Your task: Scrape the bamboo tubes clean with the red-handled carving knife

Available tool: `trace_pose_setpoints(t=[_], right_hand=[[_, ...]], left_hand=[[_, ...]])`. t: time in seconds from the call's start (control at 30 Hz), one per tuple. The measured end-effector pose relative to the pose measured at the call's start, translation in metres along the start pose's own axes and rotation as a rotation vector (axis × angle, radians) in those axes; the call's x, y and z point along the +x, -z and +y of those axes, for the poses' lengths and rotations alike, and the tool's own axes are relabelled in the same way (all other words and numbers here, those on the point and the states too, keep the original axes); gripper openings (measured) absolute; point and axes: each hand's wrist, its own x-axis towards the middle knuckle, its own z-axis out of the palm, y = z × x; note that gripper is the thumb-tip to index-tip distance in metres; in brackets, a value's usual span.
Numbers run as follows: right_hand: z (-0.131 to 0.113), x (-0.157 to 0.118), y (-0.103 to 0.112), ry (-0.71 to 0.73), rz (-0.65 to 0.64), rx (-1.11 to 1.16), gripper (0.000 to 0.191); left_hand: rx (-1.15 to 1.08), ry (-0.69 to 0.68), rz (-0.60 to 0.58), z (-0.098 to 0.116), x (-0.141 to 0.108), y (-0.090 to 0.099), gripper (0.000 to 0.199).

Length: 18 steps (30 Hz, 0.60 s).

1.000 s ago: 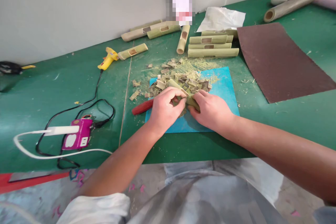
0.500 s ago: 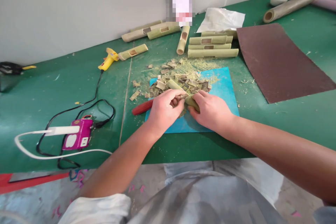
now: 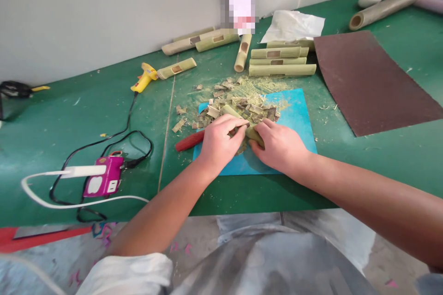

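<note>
A green bamboo tube (image 3: 231,111) lies slantwise over the blue sheet (image 3: 294,147), its middle partly covered by fingers. My right hand (image 3: 280,145) is wrapped round its near end. My left hand (image 3: 223,138) is closed at the tube's middle, pinching a small dark piece that is too small to name. Bamboo chips (image 3: 256,109) and pale dust lie heaped just beyond the hands. Left of my left hand, a red handle (image 3: 189,140) rests on the table, its right end hidden by that hand.
Several cut bamboo tubes (image 3: 282,70) lie at the back of the green table (image 3: 207,196). A yellow glue gun (image 3: 143,78) and a magenta power block (image 3: 104,176) with cables are on the left. A brown sheet (image 3: 377,83) and a thicker tube (image 3: 387,7) are on the right.
The fingers of my left hand have straightened slightly over the tube's middle. My right hand keeps its grip on the near end. The whole view has shifted slightly.
</note>
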Motion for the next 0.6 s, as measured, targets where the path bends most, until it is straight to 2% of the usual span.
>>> trace_pose_setpoints(t=[0.3, 0.6], right_hand=[[-0.0009, -0.0003, 0.0006, 0.003, -0.023, -0.014, 0.023], [-0.0024, -0.0002, -0.0004, 0.011, -0.029, 0.0, 0.021]], left_hand=[[-0.033, 0.016, -0.014, 0.0046, 0.0015, -0.0035, 0.01], [0.098, -0.055, -0.017, 0.0104, -0.0014, 0.0012, 0.012]])
